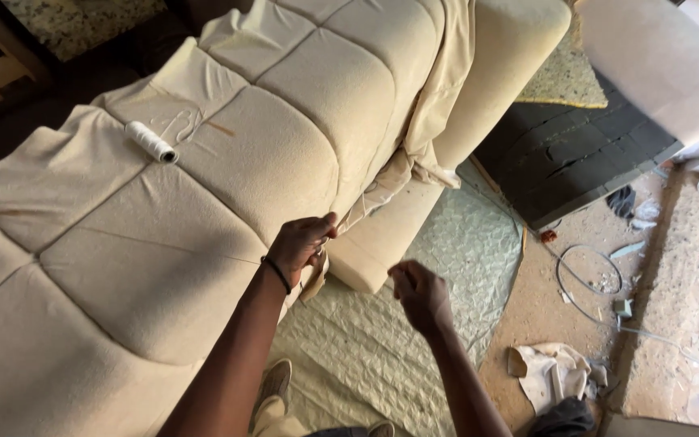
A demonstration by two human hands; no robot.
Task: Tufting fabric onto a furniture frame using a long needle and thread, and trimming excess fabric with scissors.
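The person is hand-stitching the loose cream cover onto a tufted cushion [228,162]. The left hand [301,243] pinches the fabric edge [366,202] at the cushion's near right edge; the right hand [418,293] hangs just off that edge, fingers closed as if on a needle or thread, though neither can be made out. The next stitch would call for steady tension. A thread spool [151,142] lies near the cushion's far left edge. Below are quilted padding [398,340], a dusty floor [544,299], a cable [584,275] and a rag [548,372].
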